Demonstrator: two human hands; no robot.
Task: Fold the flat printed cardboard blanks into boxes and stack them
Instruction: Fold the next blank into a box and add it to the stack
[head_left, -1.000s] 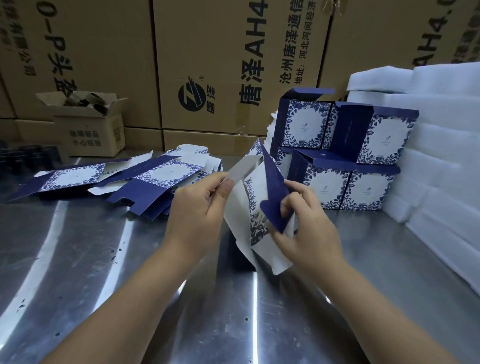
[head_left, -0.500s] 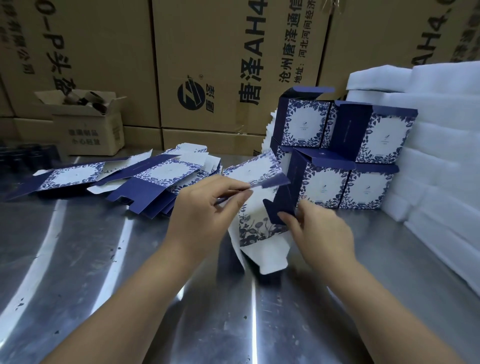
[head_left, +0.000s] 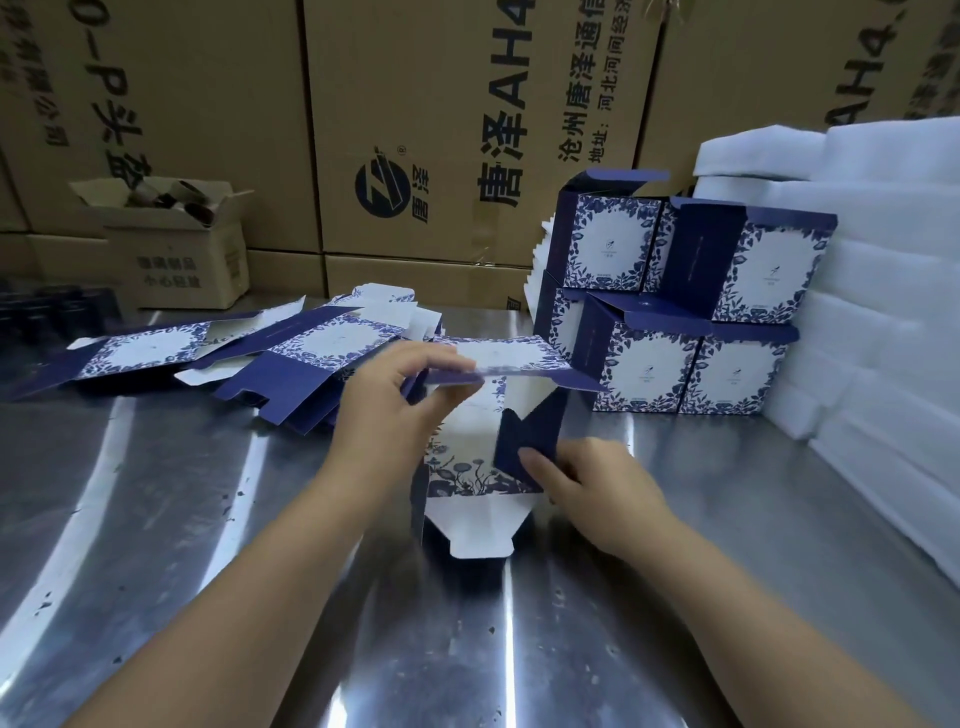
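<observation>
A blue and white floral cardboard blank (head_left: 467, 467), partly opened into a box shape, stands on the steel table in front of me. My left hand (head_left: 389, 410) pinches its upper panel at the left edge. My right hand (head_left: 597, 488) presses its fingers against a dark blue side flap (head_left: 530, 441) low on the right. A white bottom flap points toward me. Flat blanks (head_left: 249, 358) lie in a loose pile at the left. Several folded boxes (head_left: 680, 306) stand stacked in two rows at the back right.
White foam sheets (head_left: 872, 291) are piled along the right edge. Large brown cartons (head_left: 415, 130) wall the back. A small open carton (head_left: 171, 244) sits at the back left. The steel table (head_left: 156, 519) shows bare metal on the left and near me.
The blank has swung from a tilted, half-flat hold to a more upright, opened shape. My right hand dropped lower onto the blue side flap. My left hand lifted the top panel level.
</observation>
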